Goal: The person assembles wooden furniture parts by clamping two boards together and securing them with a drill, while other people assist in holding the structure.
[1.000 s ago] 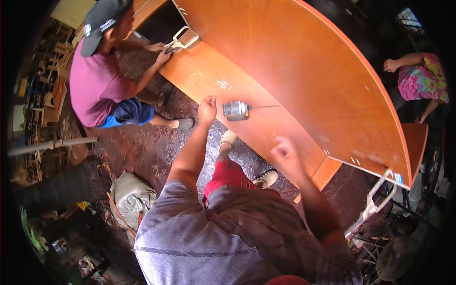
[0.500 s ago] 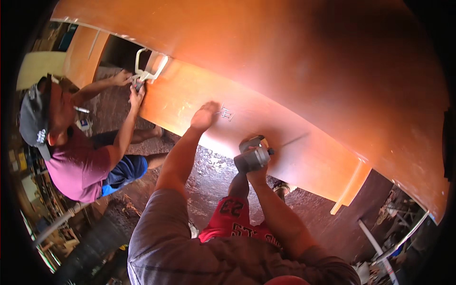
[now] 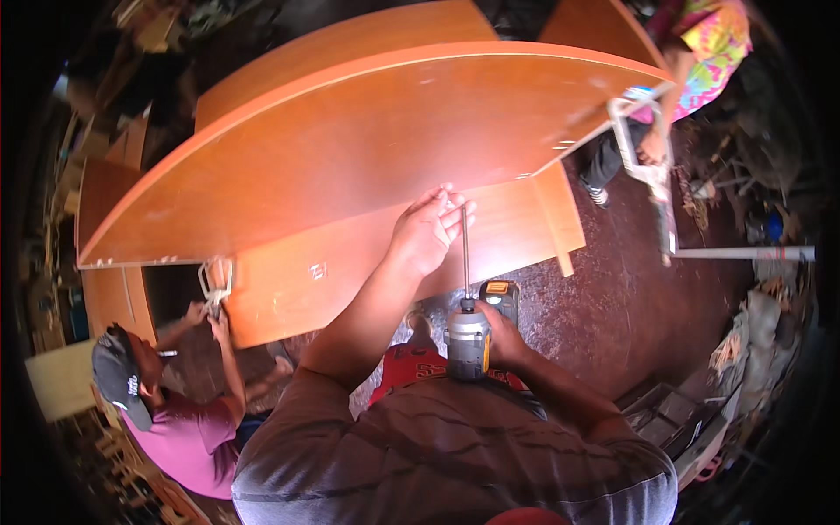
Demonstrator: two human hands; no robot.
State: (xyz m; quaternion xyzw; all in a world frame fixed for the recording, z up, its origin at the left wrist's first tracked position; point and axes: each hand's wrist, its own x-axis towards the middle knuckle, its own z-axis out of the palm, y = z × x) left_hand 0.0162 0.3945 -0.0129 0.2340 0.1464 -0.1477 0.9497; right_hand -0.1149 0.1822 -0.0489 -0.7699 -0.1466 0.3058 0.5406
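Observation:
A cordless driver [image 3: 469, 346] with a long thin bit [image 3: 465, 249] is gripped in my right hand [image 3: 506, 339], its bit pointing away from my body. Close to the bit's tip is my left hand [image 3: 422, 234], palm partly up and fingers curled together; whatever small thing they may hold is too small to make out. Beyond the hands stretches an orange-brown wooden panel [image 3: 350, 131], meeting a lower board [image 3: 271, 302] at an angle. On that lower board, left of my forearm, lies a small cluster of screws [image 3: 318, 271].
At the left, a person in a cap [image 3: 179, 411] handles a locking C-clamp [image 3: 209, 295] on the board's end. Another person in bright patterned clothing [image 3: 704, 52] stands far right, a hand at a second clamp [image 3: 623, 131]. A pale pipe [image 3: 744, 254] lies at right.
My left hand has left the screws and come to the bit's tip. The driver has swung round to point away from me. The view has shifted, bringing the right-hand person and clamp into sight.

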